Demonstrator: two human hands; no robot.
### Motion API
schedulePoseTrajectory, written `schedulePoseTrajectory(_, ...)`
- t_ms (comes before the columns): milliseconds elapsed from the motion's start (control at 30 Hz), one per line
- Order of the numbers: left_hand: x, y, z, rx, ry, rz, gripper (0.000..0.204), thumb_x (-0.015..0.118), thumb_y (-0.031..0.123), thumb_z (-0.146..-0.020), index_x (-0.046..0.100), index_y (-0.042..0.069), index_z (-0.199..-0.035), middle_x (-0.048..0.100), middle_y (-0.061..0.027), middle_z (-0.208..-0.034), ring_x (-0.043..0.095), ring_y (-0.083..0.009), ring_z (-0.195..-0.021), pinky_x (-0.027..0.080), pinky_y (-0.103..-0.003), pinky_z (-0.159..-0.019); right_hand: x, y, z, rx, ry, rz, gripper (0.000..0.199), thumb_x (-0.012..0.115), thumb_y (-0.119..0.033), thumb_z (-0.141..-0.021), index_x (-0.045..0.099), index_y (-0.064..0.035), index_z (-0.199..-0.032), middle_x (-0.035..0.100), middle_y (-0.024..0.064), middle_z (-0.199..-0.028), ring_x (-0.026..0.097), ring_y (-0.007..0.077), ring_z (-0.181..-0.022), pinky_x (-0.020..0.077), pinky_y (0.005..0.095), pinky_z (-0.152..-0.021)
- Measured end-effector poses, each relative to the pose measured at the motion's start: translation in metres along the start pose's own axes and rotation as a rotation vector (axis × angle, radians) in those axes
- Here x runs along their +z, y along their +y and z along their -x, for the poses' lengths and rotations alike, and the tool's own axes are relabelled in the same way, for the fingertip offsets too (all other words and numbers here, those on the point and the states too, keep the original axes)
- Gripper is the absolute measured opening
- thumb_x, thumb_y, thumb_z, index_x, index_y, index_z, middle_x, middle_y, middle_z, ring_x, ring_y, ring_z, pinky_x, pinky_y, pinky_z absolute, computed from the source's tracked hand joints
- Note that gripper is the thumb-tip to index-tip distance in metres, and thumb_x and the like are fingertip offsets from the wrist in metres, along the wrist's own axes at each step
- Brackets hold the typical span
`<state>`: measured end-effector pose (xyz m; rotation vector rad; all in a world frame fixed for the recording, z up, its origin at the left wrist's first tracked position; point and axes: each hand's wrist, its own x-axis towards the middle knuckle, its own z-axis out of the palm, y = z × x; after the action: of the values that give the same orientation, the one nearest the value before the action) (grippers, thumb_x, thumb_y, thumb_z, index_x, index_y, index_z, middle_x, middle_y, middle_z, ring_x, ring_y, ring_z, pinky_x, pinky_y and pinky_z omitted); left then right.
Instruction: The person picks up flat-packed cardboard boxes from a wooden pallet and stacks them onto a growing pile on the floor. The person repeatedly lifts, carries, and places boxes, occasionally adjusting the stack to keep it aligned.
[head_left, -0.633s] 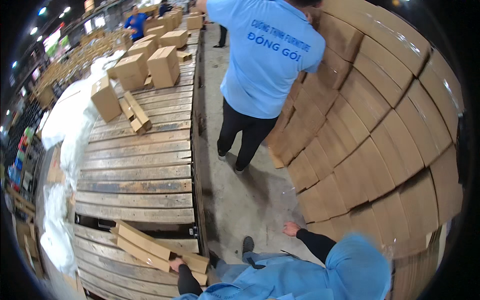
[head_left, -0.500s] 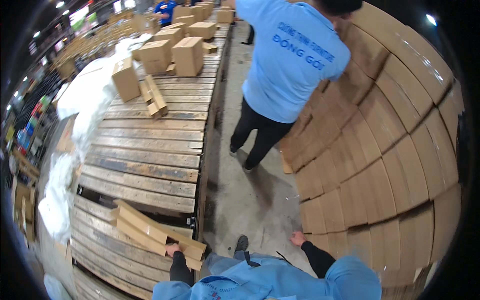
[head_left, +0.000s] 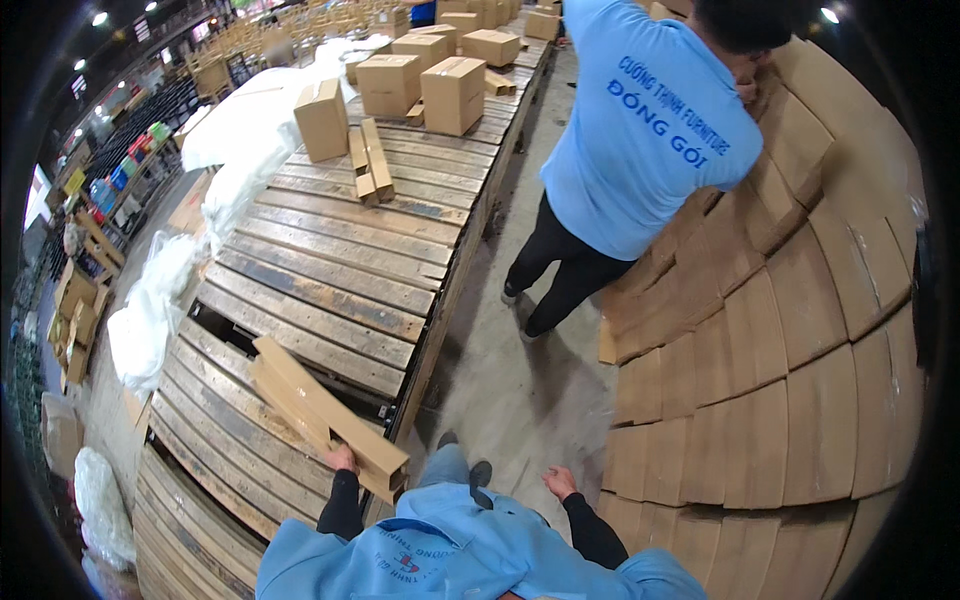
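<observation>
A long, narrow cardboard carton (head_left: 335, 410) lies slantwise on the slatted wooden platform, its near end open. My left hand (head_left: 342, 457) grips the carton's near left side, with part of the fingers hidden behind the cardboard. Over the floor to the right, my right hand (head_left: 561, 483) hangs with loosely bent fingers apart and nothing in it. The stacked cartons (head_left: 660, 447) are nearest to that hand, a short way off.
A co-worker in a blue shirt (head_left: 650, 130) stands ahead, close to the tall carton stack. The platform (head_left: 330, 270) runs along my left, with gaps between slats. Farther up it are boxes (head_left: 455, 95) and narrow cardboard pieces (head_left: 375, 165). White plastic wrap (head_left: 155, 310) lines its left edge.
The view has turned left. My left hand has gone from between the carton's flaps to its side, and the carton looks more closed. My right hand has drawn away from the stack.
</observation>
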<state>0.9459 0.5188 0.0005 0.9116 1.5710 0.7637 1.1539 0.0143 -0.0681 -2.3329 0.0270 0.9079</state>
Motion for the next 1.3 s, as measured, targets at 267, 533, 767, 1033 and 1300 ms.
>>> schedulePoseTrajectory(267, 0.027, 0.054, -0.009, 0.191, 0.173, -0.195, 0.068, 0.058, -0.004, -0.073, 0.038, -0.003, -0.138, 0.060, -0.0194, -0.115, 0.061, -0.0286, -0.099, 0.048, -0.035, -0.087, 0.006, -0.070, -0.045, 0.004, -0.124, 0.089, 0.050, 0.070, -0.015, -0.077, 0.058, 0.0047, -0.121, 0.069, 0.0177, -0.099, 0.067, 0.0198, -0.076, 0.0530, 0.0308, -0.068)
schedulePoseTrajectory(533, 0.138, 0.078, -0.068, 0.203, 0.223, -0.440, 0.066, 0.060, 0.005, -0.070, 0.047, 0.007, -0.134, 0.059, -0.0225, -0.118, 0.058, -0.0398, -0.106, 0.045, -0.043, -0.093, -0.017, -0.131, -0.141, -0.073, -0.106, 0.163, 0.048, 0.069, -0.017, -0.079, 0.059, 0.0031, -0.121, 0.070, 0.0170, -0.098, 0.066, 0.0192, -0.075, 0.0534, 0.0321, -0.069)
schedulePoseTrajectory(767, 0.259, 0.084, -0.150, 0.003, 0.032, -0.992, 0.054, 0.066, 0.013, -0.077, 0.042, 0.010, -0.125, 0.061, -0.0229, -0.110, 0.060, -0.0406, -0.104, 0.049, -0.049, -0.087, -0.115, -0.284, -0.251, -0.087, -0.145, 0.521, 0.052, 0.066, -0.022, -0.080, 0.057, 0.0024, -0.125, 0.067, 0.0196, -0.108, 0.064, 0.0293, -0.102, 0.0496, 0.0365, -0.089)
schedulePoseTrajectory(1033, 0.328, 0.104, -0.144, 0.015, 0.064, -0.799, 0.051, 0.068, 0.021, -0.074, 0.043, 0.004, -0.115, 0.057, -0.0245, -0.114, 0.058, -0.0416, -0.105, 0.047, -0.049, -0.089, -0.128, -0.514, -0.322, -0.413, -0.103, 0.259, 0.049, 0.063, -0.023, -0.082, 0.057, 0.0055, -0.121, 0.068, 0.0226, -0.101, 0.067, 0.0279, -0.094, 0.0521, 0.0369, -0.083)
schedulePoseTrajectory(1300, 0.310, 0.098, -0.143, -0.136, 0.052, -0.867, 0.059, 0.065, 0.019, -0.077, 0.038, 0.007, -0.129, 0.065, -0.0259, -0.095, 0.063, -0.0436, -0.092, 0.051, -0.052, -0.079, -0.025, -0.472, -0.354, -0.345, -0.428, 0.283, 0.042, 0.067, -0.019, -0.079, 0.062, 0.0054, -0.113, 0.069, 0.0170, -0.094, 0.066, 0.0221, -0.080, 0.0523, 0.0335, -0.075)
